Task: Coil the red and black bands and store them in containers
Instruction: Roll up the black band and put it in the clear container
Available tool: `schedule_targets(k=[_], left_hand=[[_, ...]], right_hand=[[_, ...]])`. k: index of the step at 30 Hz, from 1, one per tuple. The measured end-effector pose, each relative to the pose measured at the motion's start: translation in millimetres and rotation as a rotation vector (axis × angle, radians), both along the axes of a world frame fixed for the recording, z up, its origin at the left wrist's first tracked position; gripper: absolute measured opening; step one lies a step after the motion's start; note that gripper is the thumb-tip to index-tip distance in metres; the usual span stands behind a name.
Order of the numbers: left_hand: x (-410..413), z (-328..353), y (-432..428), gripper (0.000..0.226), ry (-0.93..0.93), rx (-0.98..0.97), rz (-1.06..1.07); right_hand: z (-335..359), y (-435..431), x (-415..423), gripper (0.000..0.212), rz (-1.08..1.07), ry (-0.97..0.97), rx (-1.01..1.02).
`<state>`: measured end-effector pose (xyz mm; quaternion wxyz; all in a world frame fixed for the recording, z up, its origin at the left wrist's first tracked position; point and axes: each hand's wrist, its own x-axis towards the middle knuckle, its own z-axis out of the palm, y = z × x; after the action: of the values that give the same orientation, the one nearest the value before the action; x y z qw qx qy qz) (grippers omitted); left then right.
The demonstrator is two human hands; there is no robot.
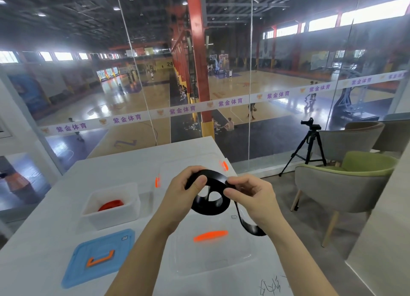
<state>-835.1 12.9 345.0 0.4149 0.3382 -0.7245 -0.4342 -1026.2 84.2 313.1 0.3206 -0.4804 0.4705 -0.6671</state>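
Both hands pinch the black band (209,198) above the table (133,162). The left hand (184,191) keeps the loops tight while the right hand (250,196) feeds the loose tail. The red band (111,204) already sits in the white box (111,207).

The left hand (184,191) and right hand (250,196) cover parts of the black band (210,203), whose tail passes out of sight behind the right wrist. The red band (111,204) is partly hidden by the white container's (111,218) wall. The clear container (213,258) is blurred, its outline indistinct.
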Motion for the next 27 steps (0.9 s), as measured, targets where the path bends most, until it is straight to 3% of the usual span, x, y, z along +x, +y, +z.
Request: schedule_targets(k=[3, 8, 14, 22, 27], left_hand=[[-5, -1, 4, 0.017, 0.08, 0.021, 0.034], [-10, -4, 3, 0.021, 0.264, 0.1, 0.1], [-13, -3, 0, 0.046, 0.502, 0.263, 0.134], [0, -11, -3, 0.03, 0.273, 0.369, 0.038], [8, -10, -2, 0.03, -0.033, 0.092, 0.038]], right_hand=[[0, -1, 5, 0.039, -0.011, -0.061, -0.015], [-6, -4, 9, 0.032, -0.044, -0.127, -0.026], [-9, -6, 10, 0.027, -0.075, -0.142, -0.014], [-8, -6, 10, 0.027, -0.13, -0.155, -0.042], [-10, -10, 11, 0.035, -0.115, -0.049, -0.031]])
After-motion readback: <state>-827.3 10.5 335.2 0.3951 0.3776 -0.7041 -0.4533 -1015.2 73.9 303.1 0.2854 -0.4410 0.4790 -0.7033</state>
